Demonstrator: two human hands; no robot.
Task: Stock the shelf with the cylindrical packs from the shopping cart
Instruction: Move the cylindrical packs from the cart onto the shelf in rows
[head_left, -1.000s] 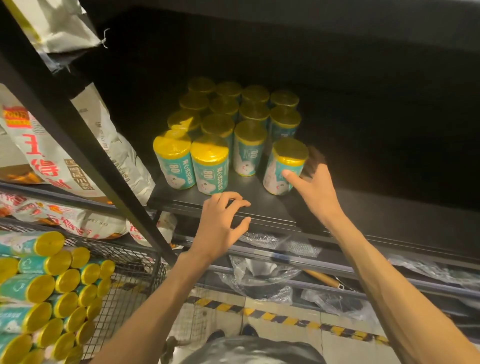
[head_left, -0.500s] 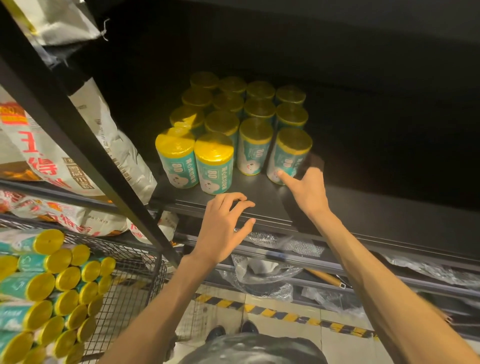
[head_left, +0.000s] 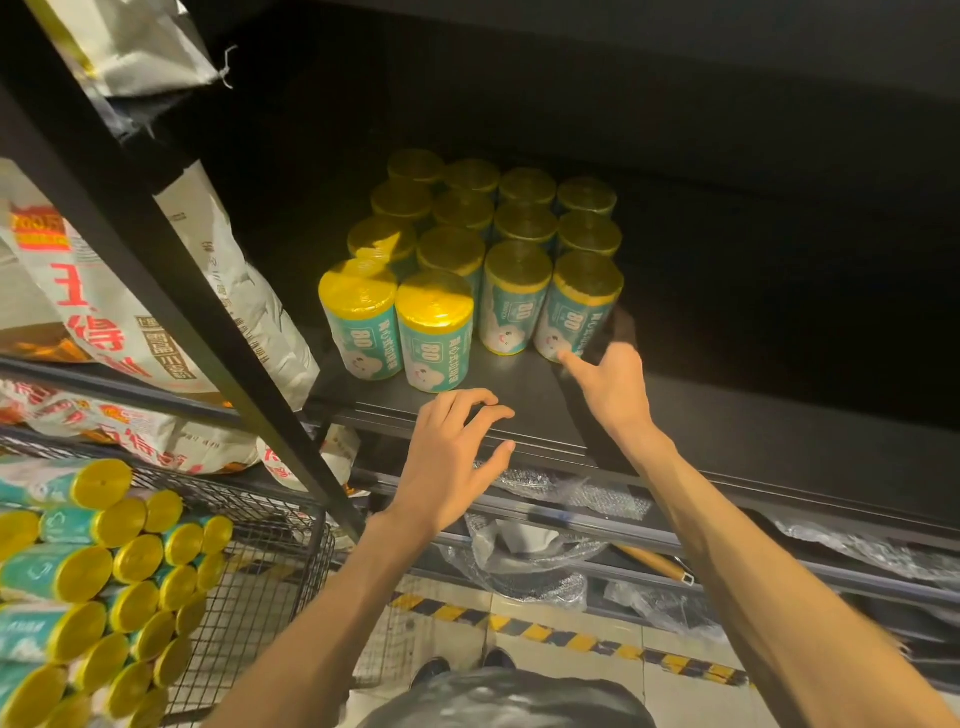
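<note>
Two hands, no grip on anything: right hand (head_left: 615, 387) thumb touches the front-right pack (head_left: 576, 306) on the shelf (head_left: 519, 384); left hand (head_left: 449, 457) loose-fingered at its edge.

Left hand (head_left: 447, 462): bare forearm raised, palm down, fingers loosely curled, holding nothing. Right hand (head_left: 615, 389): bare arm stretched forward and up, thumb extended, remaining fingers hidden behind the palm.
</note>
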